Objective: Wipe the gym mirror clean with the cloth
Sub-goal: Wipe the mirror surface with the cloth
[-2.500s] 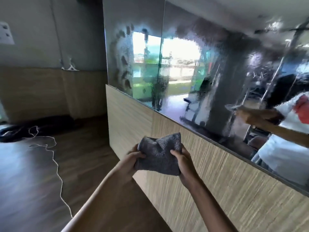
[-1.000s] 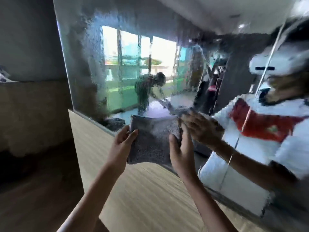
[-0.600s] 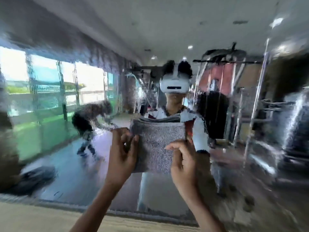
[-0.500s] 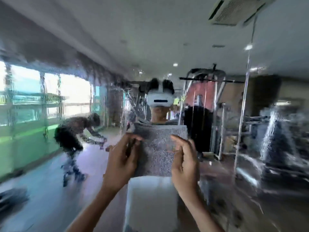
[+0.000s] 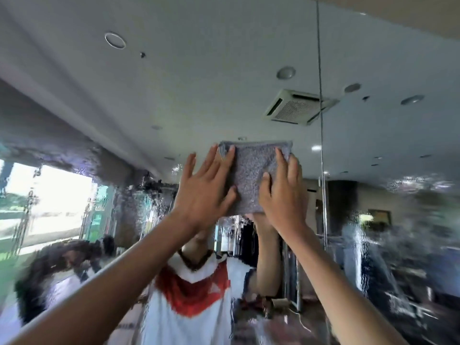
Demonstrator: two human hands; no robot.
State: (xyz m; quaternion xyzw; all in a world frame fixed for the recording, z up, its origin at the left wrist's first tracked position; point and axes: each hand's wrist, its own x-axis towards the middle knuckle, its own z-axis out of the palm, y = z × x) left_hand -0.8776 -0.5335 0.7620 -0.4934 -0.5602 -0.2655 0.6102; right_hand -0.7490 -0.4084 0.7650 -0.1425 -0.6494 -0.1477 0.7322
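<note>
Head view: left hand (image 5: 201,192) and right hand (image 5: 283,195), grip spread flat, press the grey cloth (image 5: 254,165) high on the streaky mirror (image 5: 385,220). Wiping looks about to start, and the next move calls for a firm sweep.

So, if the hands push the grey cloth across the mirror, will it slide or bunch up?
Probably it slides: the cloth lies folded flat, and the left hand and right hand press it with straight fingers. Its soft edges may curl. The mirror looks wet, so likely little drag.
</note>
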